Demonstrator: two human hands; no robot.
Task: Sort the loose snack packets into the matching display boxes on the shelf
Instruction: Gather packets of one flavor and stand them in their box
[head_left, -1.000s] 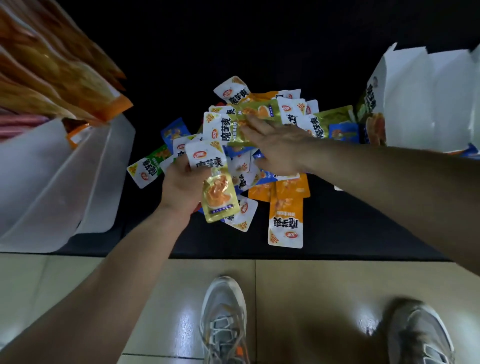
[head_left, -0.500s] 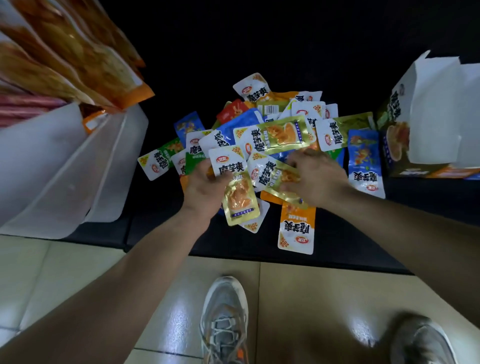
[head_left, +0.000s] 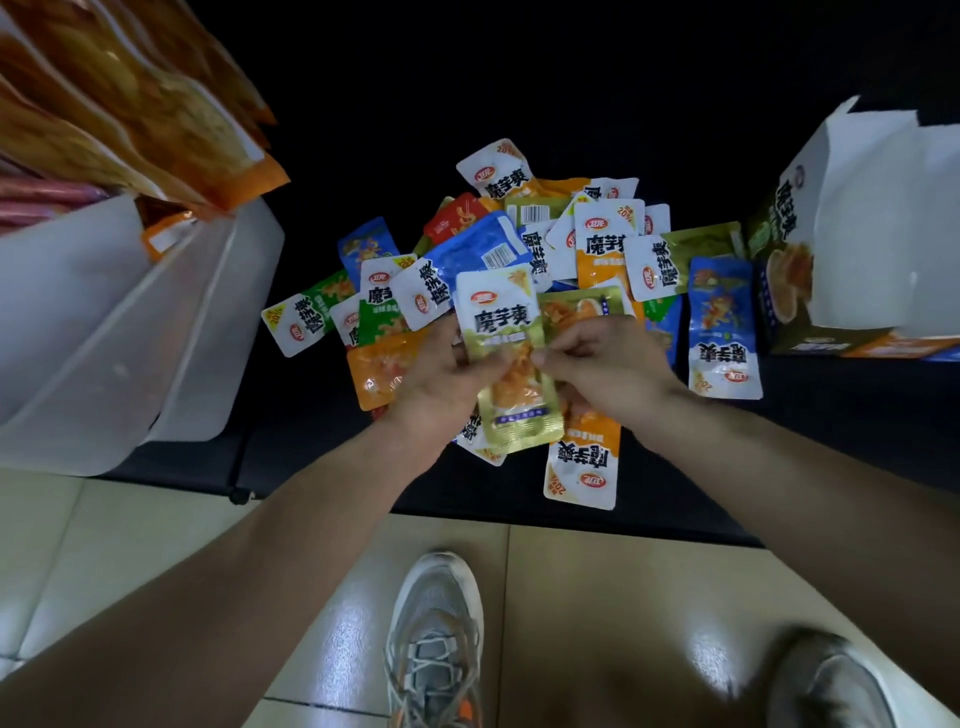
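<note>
Right hand (head_left: 602, 371) back from heap (head_left: 519, 249), now meeting left hand (head_left: 441, 384) above shelf (head_left: 831, 415) edge. Both hands pinch gold-green packet (head_left: 522, 410), thumbs on its face; second packet behind it, can't tell. Early days: blue, orange, green, red packets lie mixed and unsorted on shelf, display box (head_left: 841, 218) at right waiting. Packets and box read 魔芋爽; corner flash 20%, red oval logo.
</note>
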